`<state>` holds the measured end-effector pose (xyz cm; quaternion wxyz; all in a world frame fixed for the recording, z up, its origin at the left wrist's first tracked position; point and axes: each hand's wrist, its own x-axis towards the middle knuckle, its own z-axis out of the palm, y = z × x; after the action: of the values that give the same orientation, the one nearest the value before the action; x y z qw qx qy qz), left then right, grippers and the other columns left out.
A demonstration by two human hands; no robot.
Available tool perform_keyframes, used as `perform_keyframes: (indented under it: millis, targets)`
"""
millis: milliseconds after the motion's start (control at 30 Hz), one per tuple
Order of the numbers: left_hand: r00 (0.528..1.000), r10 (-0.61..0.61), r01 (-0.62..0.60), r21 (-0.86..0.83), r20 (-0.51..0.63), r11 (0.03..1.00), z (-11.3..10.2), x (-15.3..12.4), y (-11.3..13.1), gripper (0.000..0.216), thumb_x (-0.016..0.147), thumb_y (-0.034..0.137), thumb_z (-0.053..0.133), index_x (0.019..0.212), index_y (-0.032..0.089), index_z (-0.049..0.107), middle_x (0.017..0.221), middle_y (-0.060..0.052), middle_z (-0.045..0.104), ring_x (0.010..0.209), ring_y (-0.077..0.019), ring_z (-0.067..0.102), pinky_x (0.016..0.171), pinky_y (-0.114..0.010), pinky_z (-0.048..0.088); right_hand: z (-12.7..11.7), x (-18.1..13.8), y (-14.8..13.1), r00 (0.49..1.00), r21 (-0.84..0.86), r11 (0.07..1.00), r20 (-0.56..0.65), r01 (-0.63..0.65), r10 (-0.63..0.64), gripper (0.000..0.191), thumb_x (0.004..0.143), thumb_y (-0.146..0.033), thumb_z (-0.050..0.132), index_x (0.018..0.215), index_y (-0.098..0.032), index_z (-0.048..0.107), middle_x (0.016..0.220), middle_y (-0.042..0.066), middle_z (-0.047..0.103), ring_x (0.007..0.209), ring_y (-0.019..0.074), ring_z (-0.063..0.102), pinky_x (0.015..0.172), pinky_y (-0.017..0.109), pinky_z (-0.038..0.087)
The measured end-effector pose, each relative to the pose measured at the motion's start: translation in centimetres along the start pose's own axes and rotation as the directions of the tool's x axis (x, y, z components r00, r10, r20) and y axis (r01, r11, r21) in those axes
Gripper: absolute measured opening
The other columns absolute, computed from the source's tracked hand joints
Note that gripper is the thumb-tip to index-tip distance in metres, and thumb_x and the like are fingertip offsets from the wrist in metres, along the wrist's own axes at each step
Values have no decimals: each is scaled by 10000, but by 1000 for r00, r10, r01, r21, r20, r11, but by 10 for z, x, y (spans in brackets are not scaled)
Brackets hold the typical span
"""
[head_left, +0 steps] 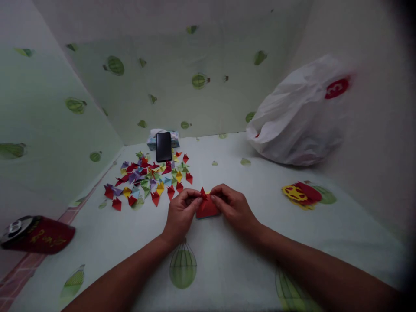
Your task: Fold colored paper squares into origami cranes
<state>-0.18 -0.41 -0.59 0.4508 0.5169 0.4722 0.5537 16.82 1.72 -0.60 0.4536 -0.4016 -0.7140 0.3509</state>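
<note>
A small red folded paper [203,196] with a pointed tip stands up between my two hands. The thumb and fingertips of my left hand [182,211] are pinched on its left side. My right hand [234,207] pinches its right edge, with the thumb toward me. Directly below lies a flat red paper stack [208,211] with a bluish lower edge; the fingers partly cover it. Many small folded paper pieces [151,177] in red, yellow, purple, green and blue are spread on the table to the left of my hands.
A dark phone [164,147] leans against a tissue box [175,139] at the back. A red can [40,235] stands at the left edge. At the right are a full white plastic bag [299,119] and red and yellow cut-outs [300,194]. Balloon-patterned walls [162,95] surround the table.
</note>
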Motion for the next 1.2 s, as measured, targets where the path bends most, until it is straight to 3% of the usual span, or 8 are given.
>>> perform_keyframes:
  millis: [200,400,567,700,1067,1200]
  targets:
    - [997,75,-76,64,9,995,-1,-2,1,77,792,231,713,844,177,697,838,-22,691,795,-148,640,748,-263,523,-1,0,-2,999,-41,999,38,22,-20,80,886,-200,559,858,-172,628,756,17,647,677,141,571,638,259,427]
    - [999,-11,11,8,43,1000,0,-1,2,109,762,259,741,820,174,704,799,-14,708,762,-147,652,727,-267,540,-1,1,-1,996,39,998,84,-40,37,82,864,-226,587,858,-170,647,795,34,680,713,151,600,663,268,447]
    - [999,-36,34,44,39,998,0,-1,6,131,778,292,718,813,168,696,780,-16,709,723,-145,651,689,-264,539,-1,0,0,979,129,978,143,-162,143,148,871,-285,577,783,-174,622,634,-11,589,583,125,512,558,246,398]
    - [996,-39,36,38,81,999,0,0,5,118,772,277,713,824,174,689,799,-19,715,741,-152,661,701,-271,541,-1,0,0,979,138,976,141,-170,150,166,873,-309,571,782,-174,604,621,-14,571,570,125,502,538,243,390]
    - [983,106,-126,132,149,983,-4,4,2,42,797,197,667,835,181,674,831,-28,687,796,-161,653,757,-282,518,-3,3,0,981,189,972,160,-140,110,212,903,-345,533,805,-175,613,607,-21,557,570,127,508,556,254,408]
    - [949,205,-262,240,241,935,-6,4,4,53,814,157,650,817,189,692,820,-30,668,774,-161,629,731,-283,493,-6,6,1,977,269,946,156,-181,143,217,861,-374,605,789,-170,628,652,-17,578,585,115,499,561,247,396]
